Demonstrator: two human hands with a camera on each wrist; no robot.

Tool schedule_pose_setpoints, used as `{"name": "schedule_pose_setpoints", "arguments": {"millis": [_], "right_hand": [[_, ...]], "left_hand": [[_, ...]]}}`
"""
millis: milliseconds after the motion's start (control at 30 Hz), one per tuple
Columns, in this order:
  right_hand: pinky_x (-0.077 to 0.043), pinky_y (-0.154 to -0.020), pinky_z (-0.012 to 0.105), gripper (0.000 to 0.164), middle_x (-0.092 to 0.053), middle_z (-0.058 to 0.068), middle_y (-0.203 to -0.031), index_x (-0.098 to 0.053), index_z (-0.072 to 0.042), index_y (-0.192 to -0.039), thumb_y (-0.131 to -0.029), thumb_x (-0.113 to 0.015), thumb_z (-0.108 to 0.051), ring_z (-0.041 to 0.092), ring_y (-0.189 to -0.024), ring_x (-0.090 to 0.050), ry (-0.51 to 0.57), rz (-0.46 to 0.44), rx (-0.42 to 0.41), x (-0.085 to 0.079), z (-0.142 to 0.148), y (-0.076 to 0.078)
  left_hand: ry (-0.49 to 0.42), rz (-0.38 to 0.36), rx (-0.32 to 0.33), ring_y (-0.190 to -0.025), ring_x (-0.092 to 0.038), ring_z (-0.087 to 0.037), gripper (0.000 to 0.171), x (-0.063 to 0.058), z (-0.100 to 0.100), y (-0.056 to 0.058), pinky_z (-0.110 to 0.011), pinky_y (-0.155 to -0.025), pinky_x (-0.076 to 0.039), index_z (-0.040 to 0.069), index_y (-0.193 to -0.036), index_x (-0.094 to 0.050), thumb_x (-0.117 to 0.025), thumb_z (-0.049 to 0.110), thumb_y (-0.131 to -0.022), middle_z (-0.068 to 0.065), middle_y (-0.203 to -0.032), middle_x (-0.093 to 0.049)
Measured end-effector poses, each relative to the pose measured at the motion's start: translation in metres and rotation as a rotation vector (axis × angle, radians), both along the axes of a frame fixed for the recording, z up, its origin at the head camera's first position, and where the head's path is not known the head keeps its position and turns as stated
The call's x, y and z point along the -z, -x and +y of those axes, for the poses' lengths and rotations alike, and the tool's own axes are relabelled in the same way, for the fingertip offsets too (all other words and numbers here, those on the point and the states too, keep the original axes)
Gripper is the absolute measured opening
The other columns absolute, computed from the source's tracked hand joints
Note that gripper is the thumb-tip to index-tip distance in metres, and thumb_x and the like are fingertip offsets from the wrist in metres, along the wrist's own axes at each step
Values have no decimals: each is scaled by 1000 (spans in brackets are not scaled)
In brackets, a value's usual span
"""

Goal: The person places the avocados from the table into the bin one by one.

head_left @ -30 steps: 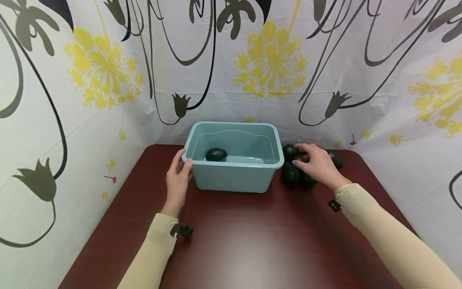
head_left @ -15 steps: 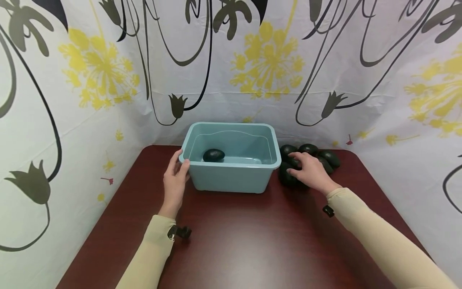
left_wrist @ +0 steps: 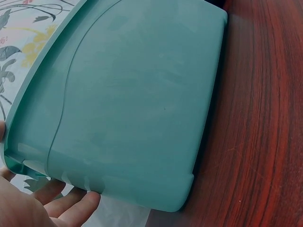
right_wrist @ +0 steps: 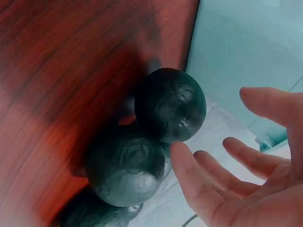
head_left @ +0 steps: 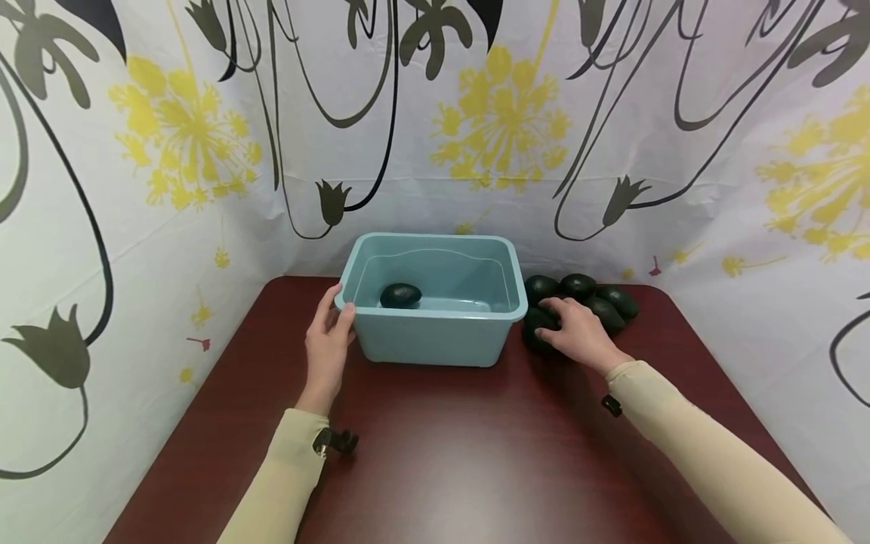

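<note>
A light blue plastic bin (head_left: pixel 435 340) stands near the back of the table, with one dark green avocado (head_left: pixel 400 295) lying inside at the left. My left hand (head_left: pixel 328 347) holds the bin's front left corner, thumb at the front rim; in the left wrist view its fingers (left_wrist: pixel 78 205) touch the outer wall. Right of the bin, several avocados (head_left: pixel 617 302) lie in a cluster. My right hand (head_left: pixel 578 332) is over the front of this cluster with fingers spread. In the right wrist view its thumb stands apart from the nearest avocado (right_wrist: pixel 170 105), a fingertip close beside it.
The dark red wooden table (head_left: pixel 421 453) stretches in front of the bin. A white cloth (head_left: pixel 408 151) with grey and yellow flower prints hangs behind the table and along its sides. Both wrists carry small black devices (head_left: pixel 336 440).
My right hand has moved slightly left and down among the avocados, uncovering more of those at the back. My left hand stays at the bin corner. The head view has shifted slightly.
</note>
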State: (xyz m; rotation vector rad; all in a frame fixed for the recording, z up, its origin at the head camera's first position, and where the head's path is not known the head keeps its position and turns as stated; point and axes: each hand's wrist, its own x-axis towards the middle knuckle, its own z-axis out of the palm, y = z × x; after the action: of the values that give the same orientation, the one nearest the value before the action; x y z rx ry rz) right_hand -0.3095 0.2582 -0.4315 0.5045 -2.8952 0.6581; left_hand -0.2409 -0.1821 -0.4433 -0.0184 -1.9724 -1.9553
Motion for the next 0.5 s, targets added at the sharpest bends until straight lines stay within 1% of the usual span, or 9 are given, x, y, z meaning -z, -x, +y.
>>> {"name": "schedule_pose_setpoints", "arguments": {"millis": [33, 100, 167, 500], "right_hand": [[-48, -86, 58, 55, -59, 21, -128, -58, -6, -137, -90, -76, -27, 37, -105, -59, 0, -2, 3, 1, 0, 0], [-48, -87, 58, 55, -59, 21, -127, -58, -6, -137, -89, -77, -27, 37, -105, -59, -3, -3, 6, 3, -1, -1], [-48, -87, 58, 55, -59, 21, -126, -58, -5, -137, -89, -77, -27, 38, -105, -59, -5, -4, 6, 4, -2, -1], [-50, -84, 59, 53, -60, 23, -122, -60, -3, -134, -88, -77, -25, 40, -104, -61, -25, 3, 16, 8, -5, -2]], "left_hand": [[1, -2, 1, -133, -49, -23, 56, 0, 0, 0, -55, -101, -45, 34, -152, -44, -63, 41, -100, -7, -153, -44], [1, 12, -6, -133, -49, -24, 56, 8, -2, 4, -57, -101, -44, 37, -151, -45, -63, 44, -99, -6, -153, -44], [6, 23, -14, -133, -49, -24, 55, 11, -2, 5, -57, -101, -44, 40, -150, -45, -63, 47, -98, -5, -153, -45], [3, 31, -17, -131, -51, -22, 56, 13, -3, 6, -56, -99, -45, 39, -148, -47, -64, 50, -96, -1, -150, -47]]}}
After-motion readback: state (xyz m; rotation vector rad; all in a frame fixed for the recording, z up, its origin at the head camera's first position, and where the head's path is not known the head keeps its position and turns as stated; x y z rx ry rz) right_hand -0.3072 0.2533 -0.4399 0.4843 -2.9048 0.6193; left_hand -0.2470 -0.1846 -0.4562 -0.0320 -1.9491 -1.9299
